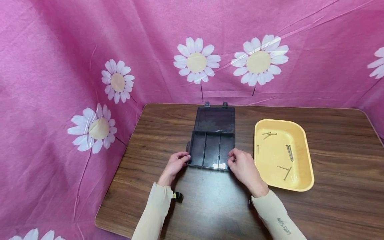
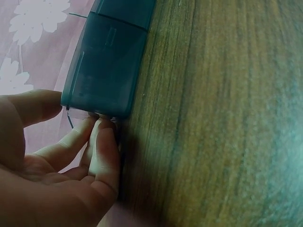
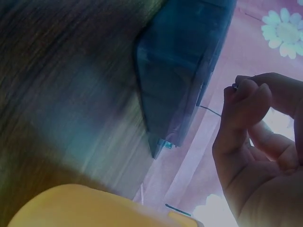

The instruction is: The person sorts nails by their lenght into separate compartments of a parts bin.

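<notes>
A dark see-through divider box (image 1: 211,150) lies on the table with its lid (image 1: 214,119) folded back and three long compartments facing up. My left hand (image 1: 177,163) grips the box's front left corner, thumb at the rim and fingers low against the side, as the left wrist view shows. Over the right edge of the box, my right hand (image 1: 244,166) pinches a nail between thumb and forefinger. Only a small dark end of this nail (image 3: 235,86) shows in the right wrist view; the rest is hidden by the fingertips.
To the right of the box stands a yellow tray (image 1: 309,166) holding several loose nails (image 1: 289,153). The wooden table (image 1: 207,206) ends at a pink flowered cloth (image 1: 156,60) behind and to the left.
</notes>
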Motion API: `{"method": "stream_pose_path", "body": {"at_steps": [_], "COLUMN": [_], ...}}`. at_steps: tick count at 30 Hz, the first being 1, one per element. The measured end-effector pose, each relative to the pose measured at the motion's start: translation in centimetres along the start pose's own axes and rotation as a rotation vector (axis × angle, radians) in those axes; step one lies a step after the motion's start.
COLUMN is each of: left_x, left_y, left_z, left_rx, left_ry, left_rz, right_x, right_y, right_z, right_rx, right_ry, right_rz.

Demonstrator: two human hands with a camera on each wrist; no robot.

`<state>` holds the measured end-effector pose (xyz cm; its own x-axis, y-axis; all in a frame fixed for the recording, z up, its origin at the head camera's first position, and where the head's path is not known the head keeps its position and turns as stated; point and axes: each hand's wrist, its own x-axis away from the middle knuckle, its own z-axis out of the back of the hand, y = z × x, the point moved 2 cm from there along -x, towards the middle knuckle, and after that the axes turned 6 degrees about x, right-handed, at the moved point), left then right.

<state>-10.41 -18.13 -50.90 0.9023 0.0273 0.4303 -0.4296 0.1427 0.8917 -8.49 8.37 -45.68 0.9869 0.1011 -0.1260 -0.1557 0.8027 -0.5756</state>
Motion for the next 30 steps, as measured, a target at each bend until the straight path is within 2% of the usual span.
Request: {"method": "stream_pose_path", "body": {"at_steps": [14, 30], "left_x": [0.0, 0.0], "left_y": [0.1, 0.0], "left_z": [0.0, 0.0], "left_rx": [-0.004, -0.02], "left_ry": [0.003, -0.005], "left_rz": [0.017, -0.005], "right_x": [0.1, 0.1], "right_y": [0.2, 0.3], "right_z": [-1.0, -1.5], "right_rx": [0.063, 0.111], "right_ry": [-0.045, -0.022], "right_rz": [-0.028, -0.028]}}
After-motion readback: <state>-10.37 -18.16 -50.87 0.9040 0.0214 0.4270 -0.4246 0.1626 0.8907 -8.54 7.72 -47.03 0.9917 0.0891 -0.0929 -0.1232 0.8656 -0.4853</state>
